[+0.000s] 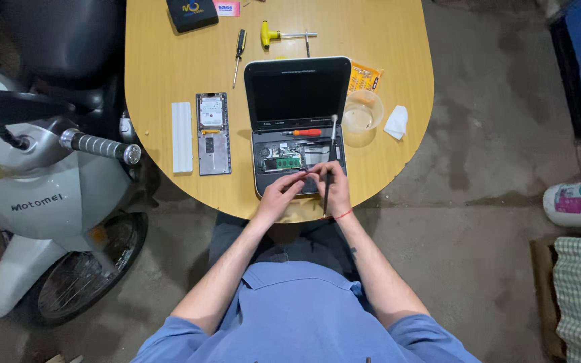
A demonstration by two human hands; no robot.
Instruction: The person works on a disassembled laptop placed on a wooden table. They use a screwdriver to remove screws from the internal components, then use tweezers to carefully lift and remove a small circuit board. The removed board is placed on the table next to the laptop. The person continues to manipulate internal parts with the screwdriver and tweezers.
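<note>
Your right hand (336, 188) grips the thin brush (330, 161); your left hand (280, 195) pinches something small over the opened laptop (297, 128), whose light, fragile parts you should hold by their edges.

Opened small laptop (297, 124) at frame centre on wooden table (398, 60), base internals exposed. Left hand (278, 196) and right hand (334, 188) meet over base; right holds thin brush (330, 161). Red-handled screwdriver (304, 132) on base. Hard drive (212, 133), white strip (181, 136) left; clear bowl (362, 111) right.
</note>
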